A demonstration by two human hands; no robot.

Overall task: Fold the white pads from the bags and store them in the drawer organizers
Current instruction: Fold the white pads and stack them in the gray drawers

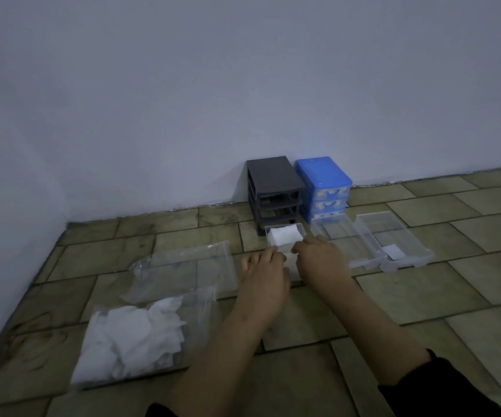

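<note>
A white pad (pixel 292 260) lies at the near end of a clear drawer (pixel 285 228) pulled out on the tiled floor. My left hand (pixel 265 275) and my right hand (pixel 318 260) both pinch this pad between their fingertips. Folded white pads (pixel 283 236) fill the far half of that drawer. At the lower left a clear bag (pixel 135 338) holds a heap of loose white pads. A second clear bag (pixel 183 269) lies beyond it, apparently empty.
A dark grey organizer frame (pixel 273 191) with its drawers out and a blue organizer (pixel 324 188) stand against the wall. Two more clear drawers (pixel 336 236) (pixel 393 239) lie to the right; the farther one holds a small white piece (pixel 393 252).
</note>
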